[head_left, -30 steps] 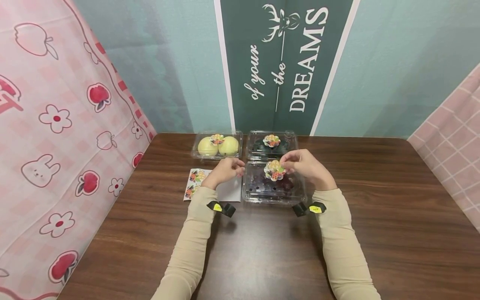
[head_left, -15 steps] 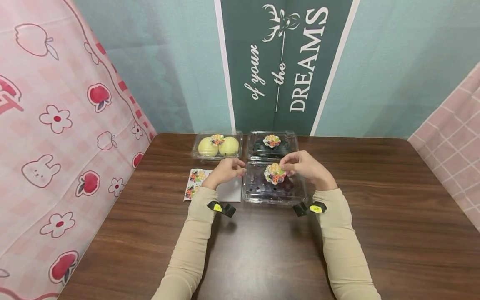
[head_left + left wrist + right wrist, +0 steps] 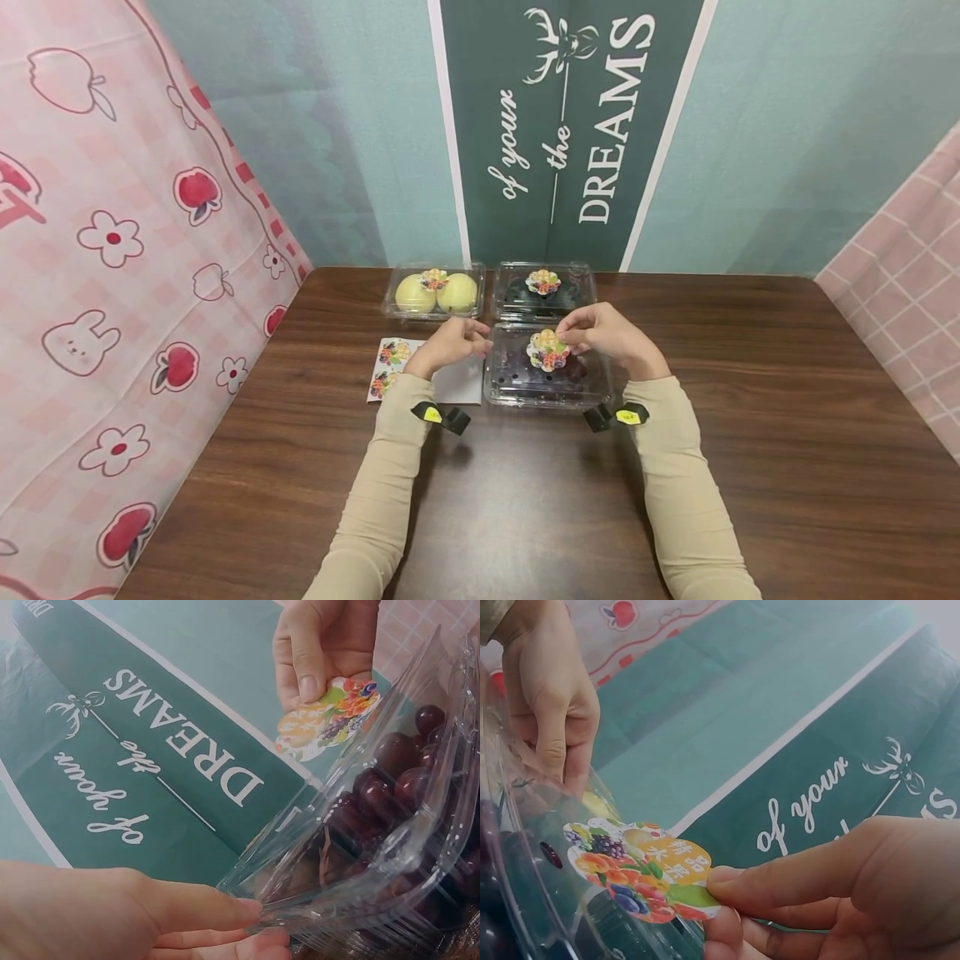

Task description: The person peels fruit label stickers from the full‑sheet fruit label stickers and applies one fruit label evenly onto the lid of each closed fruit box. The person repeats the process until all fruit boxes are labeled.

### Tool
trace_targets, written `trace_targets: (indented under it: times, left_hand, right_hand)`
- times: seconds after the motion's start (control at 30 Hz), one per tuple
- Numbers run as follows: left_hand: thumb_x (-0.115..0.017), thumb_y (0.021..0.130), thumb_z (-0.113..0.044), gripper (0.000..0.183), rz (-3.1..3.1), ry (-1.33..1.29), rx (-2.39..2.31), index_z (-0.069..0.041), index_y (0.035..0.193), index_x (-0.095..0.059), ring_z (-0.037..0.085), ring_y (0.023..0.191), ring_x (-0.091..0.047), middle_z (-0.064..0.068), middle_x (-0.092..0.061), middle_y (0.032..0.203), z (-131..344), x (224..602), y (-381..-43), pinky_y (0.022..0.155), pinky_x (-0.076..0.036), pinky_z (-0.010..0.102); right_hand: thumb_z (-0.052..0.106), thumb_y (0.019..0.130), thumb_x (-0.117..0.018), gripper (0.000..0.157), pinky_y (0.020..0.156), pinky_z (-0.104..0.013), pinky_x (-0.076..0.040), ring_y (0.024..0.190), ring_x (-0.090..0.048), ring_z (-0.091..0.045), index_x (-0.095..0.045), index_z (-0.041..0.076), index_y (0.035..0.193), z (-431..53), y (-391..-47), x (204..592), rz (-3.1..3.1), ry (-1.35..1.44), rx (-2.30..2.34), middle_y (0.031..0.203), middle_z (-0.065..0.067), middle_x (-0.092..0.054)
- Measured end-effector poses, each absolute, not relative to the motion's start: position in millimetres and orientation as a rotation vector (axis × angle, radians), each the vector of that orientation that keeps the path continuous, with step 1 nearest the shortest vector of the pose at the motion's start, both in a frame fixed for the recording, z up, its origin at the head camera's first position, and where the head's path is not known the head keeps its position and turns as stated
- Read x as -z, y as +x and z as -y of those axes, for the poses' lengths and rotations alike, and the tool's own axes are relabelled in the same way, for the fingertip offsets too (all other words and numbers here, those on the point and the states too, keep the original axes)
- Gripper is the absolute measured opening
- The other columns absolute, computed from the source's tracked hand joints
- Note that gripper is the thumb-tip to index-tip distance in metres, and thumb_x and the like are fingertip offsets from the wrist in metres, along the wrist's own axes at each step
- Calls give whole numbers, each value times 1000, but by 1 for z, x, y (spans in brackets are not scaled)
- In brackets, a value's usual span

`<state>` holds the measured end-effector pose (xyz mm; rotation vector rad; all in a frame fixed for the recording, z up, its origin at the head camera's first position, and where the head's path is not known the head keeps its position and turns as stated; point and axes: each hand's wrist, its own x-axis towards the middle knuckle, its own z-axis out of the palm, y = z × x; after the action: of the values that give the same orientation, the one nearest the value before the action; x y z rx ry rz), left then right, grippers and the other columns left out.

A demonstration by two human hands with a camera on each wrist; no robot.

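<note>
My right hand pinches a scalloped fruit sticker by its edge, between thumb and fingers. The sticker hangs close over the lid of a clear plastic clamshell box. Dark red grapes show through the box wall in the left wrist view. At the box's left side, my left hand holds the rim near a corner, thumb above and fingers below. In the right wrist view the sticker faces the camera, with printed fruit and yellow lettering.
Behind the grape box stands a clear box with dark contents and a similar sticker. Left of it, another stickered box holds two pale yellow fruits. A white sticker sheet lies partly under my left forearm. A printed curtain closes the table's back.
My right hand has brought the sticker slightly toward me over the grape box lid. The left hand stays nearly still at the box's left rim.
</note>
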<state>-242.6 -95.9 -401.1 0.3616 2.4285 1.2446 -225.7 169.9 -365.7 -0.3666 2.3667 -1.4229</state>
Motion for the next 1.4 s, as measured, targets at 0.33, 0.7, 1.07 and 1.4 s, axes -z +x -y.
trace_targets:
  times: [0.33,0.7,1.07,1.4]
  left_hand:
    - [-55,94,-9,39,-2421,336,-1252,5,130,-53,32,100,-70,24,-70,111,96,401,-243,101,-50,43]
    - [-58,95,-11,39,-2405,312,-1273,5,130,-53,33,102,-70,25,-69,112,96,400,-243,96,-52,39]
    - [-59,94,-10,38,-2400,309,-1282,5,129,-54,34,102,-69,25,-69,111,96,402,-243,90,-53,33]
    - [-61,93,-11,38,-2424,306,-1280,3,128,-56,33,99,-70,24,-70,109,95,402,-243,86,-54,32]
  right_hand:
    - [3,90,-61,21,69,-26,-57,67,-60,-4,-63,-15,102,-168,-226,366,-2396,-353,1406,73,5,-64]
    - [2,89,-63,20,65,-23,-55,65,-59,-5,-65,-15,99,-165,-224,363,-2450,-329,1367,71,3,-65]
    - [2,88,-64,17,66,-26,-54,65,-56,-8,-67,-11,97,-162,-223,363,-2508,-314,1309,73,-1,-65]
    - [9,83,-72,18,60,-27,-49,61,-52,-7,-70,-7,92,-160,-224,364,-2583,-265,1243,59,10,-57]
